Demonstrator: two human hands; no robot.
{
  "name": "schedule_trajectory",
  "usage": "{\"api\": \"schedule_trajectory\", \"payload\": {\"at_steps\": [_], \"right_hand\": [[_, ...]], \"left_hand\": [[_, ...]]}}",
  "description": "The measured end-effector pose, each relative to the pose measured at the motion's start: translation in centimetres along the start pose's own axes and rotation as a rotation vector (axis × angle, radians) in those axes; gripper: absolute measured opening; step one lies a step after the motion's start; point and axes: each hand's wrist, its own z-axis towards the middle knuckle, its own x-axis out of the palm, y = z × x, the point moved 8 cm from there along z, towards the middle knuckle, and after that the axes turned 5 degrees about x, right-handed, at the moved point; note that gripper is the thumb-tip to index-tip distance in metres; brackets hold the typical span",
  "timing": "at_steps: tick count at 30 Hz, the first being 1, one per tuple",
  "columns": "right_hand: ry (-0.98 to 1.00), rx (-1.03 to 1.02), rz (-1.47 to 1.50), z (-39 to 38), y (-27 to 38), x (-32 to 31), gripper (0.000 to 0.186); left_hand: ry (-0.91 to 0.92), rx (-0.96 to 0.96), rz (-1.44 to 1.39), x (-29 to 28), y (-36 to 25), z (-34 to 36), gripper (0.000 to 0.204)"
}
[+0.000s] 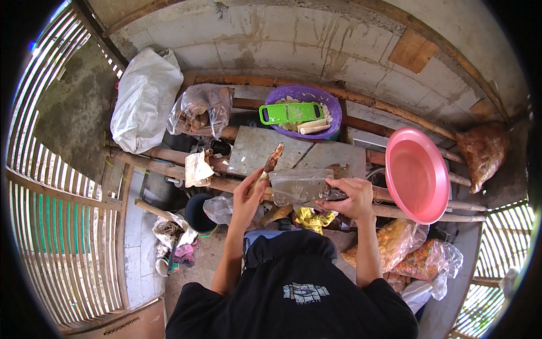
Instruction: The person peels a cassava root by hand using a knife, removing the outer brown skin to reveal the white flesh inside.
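The left hand has its fingers curled around one brown root, up in front of the body. The right hand pinches one flat grey thing, like a blade, with thumb and fingers. Past them is a grey tabletop. One pink tub sits to the right. Farther back, one green grater lies across one purple tub.

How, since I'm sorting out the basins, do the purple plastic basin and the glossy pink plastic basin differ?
The purple plastic basin holds pale sticks, with a long green slicer across it; the glossy pink plastic basin shows its bare inside. The pink basin stands right of the right hand; the purple basin, farther left. Both are open, with rounded rims.
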Motion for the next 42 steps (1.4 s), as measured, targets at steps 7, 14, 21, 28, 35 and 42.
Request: {"api": "schedule_trajectory", "payload": {"at_steps": [7, 14, 21, 28, 35, 42], "right_hand": [[-0.015, -0.020, 0.004, 0.3, 0.4, -0.1, 0.046], [-0.018, 0.002, 0.013, -0.1, 0.0, 0.0, 0.047], [-0.011, 0.032, 0.058, -0.3, -0.4, 0.3, 0.047], [-0.017, 0.046, 0.083, -0.1, -0.9, 0.4, 0.047], [-0.003, 0.014, 0.116, 0.4, -1.0, 1.1, 0.045], [-0.016, -0.010, 0.150, 0.8, -1.5, 1.5, 0.044]], "left_hand": [[-0.018, 0.221, 0.265, -0.6, -2.3, 0.3, 0.030], [-0.002, 0.257, 0.423, -0.7, -3.1, -0.2, 0.030], [0.034, 0.253, 0.499, -0.7, -3.4, -0.3, 0.030], [0.042, 0.297, 0.616, -0.3, -5.1, -0.9, 0.030], [0.052, 0.272, 0.597, -1.2, -5.1, -1.4, 0.030], [0.097, 0.258, 0.646, -1.5, -5.0, -1.3, 0.031]]}}
